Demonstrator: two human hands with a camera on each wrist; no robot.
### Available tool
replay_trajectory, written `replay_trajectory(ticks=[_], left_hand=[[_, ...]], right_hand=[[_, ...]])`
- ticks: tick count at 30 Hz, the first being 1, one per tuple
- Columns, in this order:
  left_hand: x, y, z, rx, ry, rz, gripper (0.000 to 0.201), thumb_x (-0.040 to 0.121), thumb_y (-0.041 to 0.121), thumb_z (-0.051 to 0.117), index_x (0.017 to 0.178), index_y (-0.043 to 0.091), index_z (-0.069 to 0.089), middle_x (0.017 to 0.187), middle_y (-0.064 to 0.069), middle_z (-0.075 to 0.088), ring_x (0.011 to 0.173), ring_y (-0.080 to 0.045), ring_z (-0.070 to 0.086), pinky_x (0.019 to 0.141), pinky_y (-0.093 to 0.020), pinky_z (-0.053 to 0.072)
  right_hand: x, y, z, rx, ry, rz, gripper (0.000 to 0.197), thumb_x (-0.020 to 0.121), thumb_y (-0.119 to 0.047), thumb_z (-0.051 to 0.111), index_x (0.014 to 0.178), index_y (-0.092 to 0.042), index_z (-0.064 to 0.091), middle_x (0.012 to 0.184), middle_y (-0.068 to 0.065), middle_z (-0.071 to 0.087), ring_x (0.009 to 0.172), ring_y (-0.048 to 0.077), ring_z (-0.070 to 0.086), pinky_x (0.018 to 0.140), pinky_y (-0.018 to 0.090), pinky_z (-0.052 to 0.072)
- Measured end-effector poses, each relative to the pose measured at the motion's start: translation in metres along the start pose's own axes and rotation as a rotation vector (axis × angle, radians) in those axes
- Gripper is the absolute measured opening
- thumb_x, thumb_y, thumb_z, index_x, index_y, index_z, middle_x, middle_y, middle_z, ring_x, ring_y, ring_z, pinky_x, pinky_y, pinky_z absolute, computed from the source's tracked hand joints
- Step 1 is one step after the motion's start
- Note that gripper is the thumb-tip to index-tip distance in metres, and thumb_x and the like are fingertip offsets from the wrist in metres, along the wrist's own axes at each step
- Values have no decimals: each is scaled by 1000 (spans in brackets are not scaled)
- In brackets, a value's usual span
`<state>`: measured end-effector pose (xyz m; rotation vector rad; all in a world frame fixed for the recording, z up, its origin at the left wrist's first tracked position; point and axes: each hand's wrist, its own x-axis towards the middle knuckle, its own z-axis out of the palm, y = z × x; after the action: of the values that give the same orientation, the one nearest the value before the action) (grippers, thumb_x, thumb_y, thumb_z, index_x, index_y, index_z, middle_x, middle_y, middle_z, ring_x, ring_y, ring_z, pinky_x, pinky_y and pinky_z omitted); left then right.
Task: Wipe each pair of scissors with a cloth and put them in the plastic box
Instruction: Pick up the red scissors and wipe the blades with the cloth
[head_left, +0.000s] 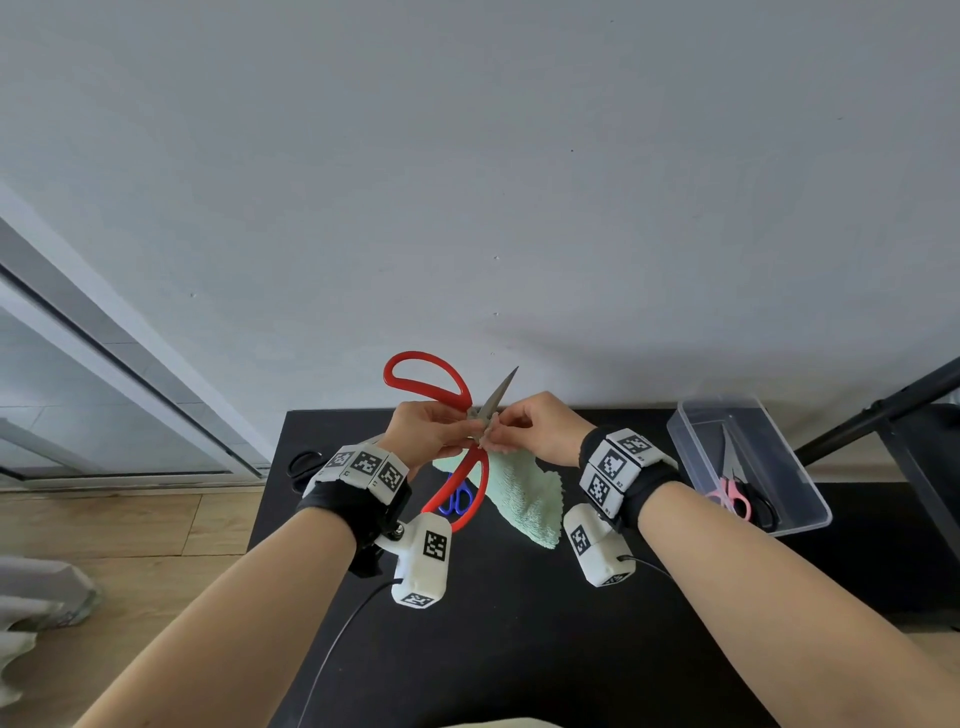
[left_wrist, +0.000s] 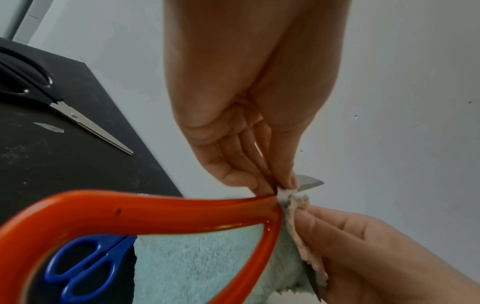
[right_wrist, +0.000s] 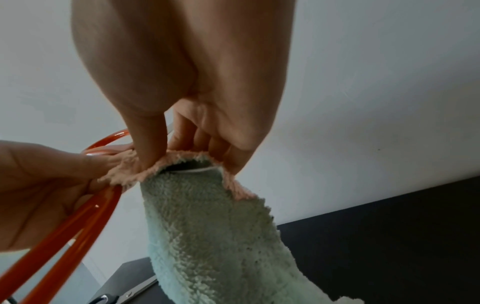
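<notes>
Black tabletop (head_left: 519, 649) set against a pale grey wall carries everything. Left fingers (left_wrist: 283, 174) are pressed together and pinch the red scissors (head_left: 431, 387) where handles meet blades, so the left hand (head_left: 423, 431) holds them raised above the table, one red loop tipped toward the wall, the other hanging toward the person, blade tip up. Right fingers (right_wrist: 145, 144) and thumb pinch the pale green cloth (head_left: 524, 499) around the blade just beside the left fingertips; the right hand (head_left: 540, 426) touches the left one, and the rest of the cloth hangs from it down to the tabletop. Blue scissors (head_left: 457, 501) lie on the table under the red scissors' lower loop, beside the cloth. Black scissors (left_wrist: 39, 82) lie well left of the red pair, at the table's far corner. Plastic box (head_left: 810, 512) sits well right of them, holding pink-handled scissors (head_left: 732, 496) and a dark-handled pair.
</notes>
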<state>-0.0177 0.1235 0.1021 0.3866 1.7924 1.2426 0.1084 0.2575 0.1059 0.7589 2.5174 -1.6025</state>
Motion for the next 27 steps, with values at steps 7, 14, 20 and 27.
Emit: replay_trajectory(ticks=[7, 14, 20, 27], left_hand=[[1, 5, -9, -26, 5, -12, 20, 78, 9, 74, 95, -1, 69, 89, -14, 73, 73, -15, 70, 75, -28, 59], [5, 3, -30, -186, 84, -27, 24, 78, 11, 75, 99, 2, 68, 91, -11, 74, 77, -16, 71, 69, -23, 58], [5, -4, -23, -366, 86, -69, 24, 79, 9, 73, 101, 0, 68, 91, -11, 73, 77, -15, 69, 68, -23, 55], [5, -11, -12, -554, 73, -93, 19, 82, 8, 69, 99, -1, 68, 88, -10, 72, 76, -14, 70, 70, -22, 57]], right_hand=[[-7, 7, -7, -65, -4, 55, 19, 89, -26, 66, 94, -9, 72, 60, -9, 54, 40, -3, 41, 44, 9, 30], [-14, 32, -13, 87, 102, 104, 18, 88, -26, 66, 76, -14, 72, 87, 13, 73, 91, 30, 68, 90, 39, 51], [-16, 21, 10, 506, 253, 111, 9, 87, -16, 67, 89, -9, 73, 62, -9, 66, 62, 0, 59, 61, 13, 45], [-10, 17, 27, 838, 313, 159, 15, 86, -19, 68, 95, -11, 76, 82, 9, 68, 84, 22, 59, 80, 38, 45]])
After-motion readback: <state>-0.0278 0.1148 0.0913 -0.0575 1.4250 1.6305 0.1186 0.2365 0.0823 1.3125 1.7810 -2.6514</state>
